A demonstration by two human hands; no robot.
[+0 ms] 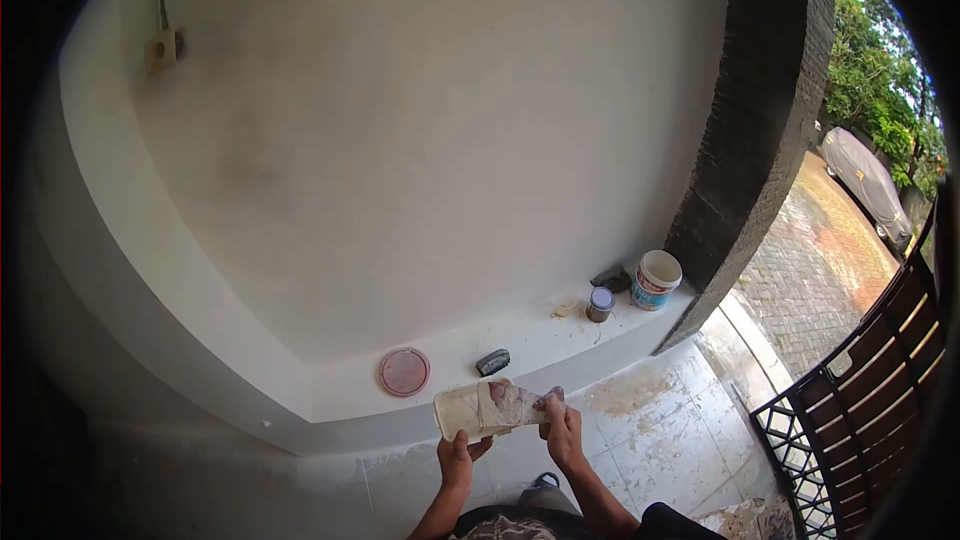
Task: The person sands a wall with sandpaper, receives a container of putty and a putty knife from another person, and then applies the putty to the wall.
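Note:
My left hand (457, 458) grips a whitish rectangular tub (458, 412) from below, its thumb over the near side. In my right hand (562, 430) is a putty knife (514, 406), its wide blade smeared with white and lying across the right part of the tub. My right fingers are wrapped round its handle, which they mostly hide. Both hands are in front of a white ledge (360, 388) at the foot of the wall. What lies inside the tub is hard to make out.
On the ledge are a round reddish lid (404, 372), a dark block (493, 362), a small lidded can (600, 305), a dark lump (611, 279) and a paint bucket (656, 280). A wall socket (162, 50) sits upper left. At right stands a slatted gate (860, 390); the tiled floor (650, 430) is stained.

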